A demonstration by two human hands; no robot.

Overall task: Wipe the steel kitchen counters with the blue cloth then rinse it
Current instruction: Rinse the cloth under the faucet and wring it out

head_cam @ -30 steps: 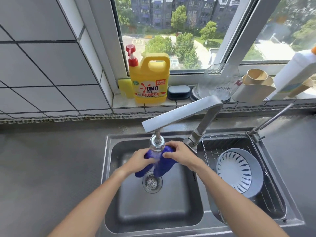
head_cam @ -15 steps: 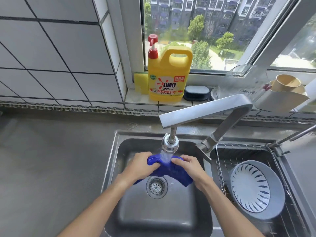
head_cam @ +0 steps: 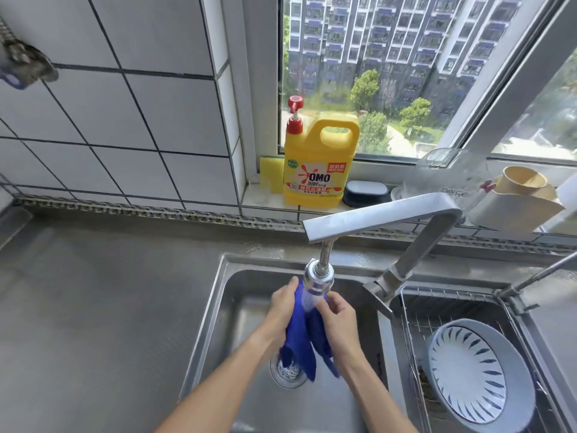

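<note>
Both hands are over the left sink basin (head_cam: 218, 307), right under the tap head (head_cam: 318, 278). Water is running from the tap head onto the blue cloth (head_cam: 301, 335).

Left hand (head_cam: 282, 310): forearm comes in from bottom-left, wrist roughly straight, back of the hand facing the camera. Fingers wrap the left side of the cloth, thumb tip up near the tap head. Grasping the cloth.

Right hand (head_cam: 338, 320): forearm enters from bottom-right, hand angled inward toward the left one. Fingers curled and pinching the cloth's right edge, knuckles up, fingertips just below the stream. Also grasping the cloth.

The cloth is bunched vertically between the two hands, top in the stream, two loose tails hanging down over the drain strainer (head_cam: 288, 371). Whether the tails touch the basin floor, cannot tell.

The steel counter (head_cam: 93, 292) runs left of the basin. The right basin holds a wire rack (head_cam: 449, 303) with a grey-blue bowl (head_cam: 477, 375) tilted in it. The faucet arm (head_cam: 384, 215) spans from the base between the basins out over the left one.

On the sill: a yellow detergent jug (head_cam: 318, 164) with a red pump, a yellow sponge (head_cam: 271, 176) beside it against the tile, a dark soap box (head_cam: 365, 189), a clear pitcher (head_cam: 449, 173).
</note>
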